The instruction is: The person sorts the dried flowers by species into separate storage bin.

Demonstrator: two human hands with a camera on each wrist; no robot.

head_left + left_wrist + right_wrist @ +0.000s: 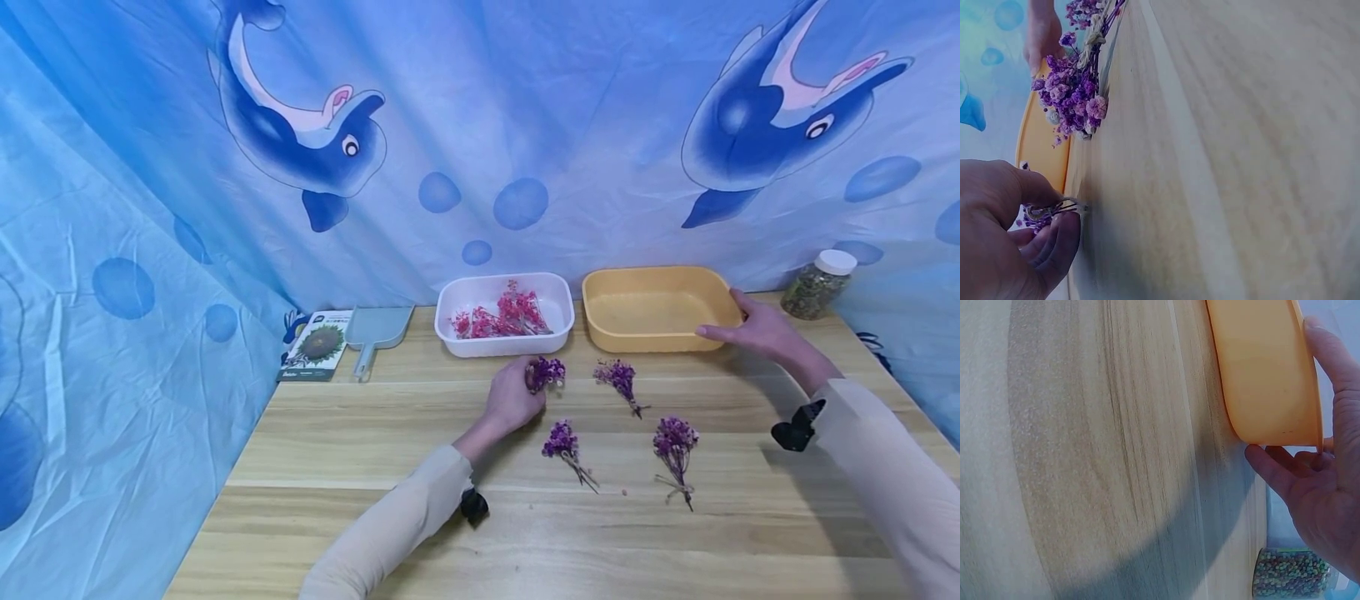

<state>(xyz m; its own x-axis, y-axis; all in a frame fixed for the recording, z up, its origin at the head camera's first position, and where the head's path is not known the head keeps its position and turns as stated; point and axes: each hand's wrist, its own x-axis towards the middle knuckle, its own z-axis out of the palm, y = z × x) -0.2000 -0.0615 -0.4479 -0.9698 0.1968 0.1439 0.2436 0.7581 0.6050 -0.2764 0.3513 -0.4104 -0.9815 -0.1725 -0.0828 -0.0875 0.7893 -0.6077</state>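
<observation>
Head view is showing the left hand (514,400) pinching a small purple dried-flower bunch (549,372) between thumb and curled fingers, just nearer than the white rectangular plastic box (504,347) at the far edge of the wood-grain bench (360,450). Its blossoms are showing at the hand's right side; in the left wrist view its thin stems are poking past the fingertips, pointing toward the bench surface. The right hand (765,330) is gripping the right end of the yellow-orange rectangular plastic box (652,342), whose long axis is running along the bench's far edge. Three loose purple bunches, an upper one (618,378), a left one (561,442) and a right one (674,442), are lying nearer, blossoms pointing toward the far edge, stems slanting toward the near edge and rightward. Pink dried sprigs (517,310) are lying inside the white box.
</observation>
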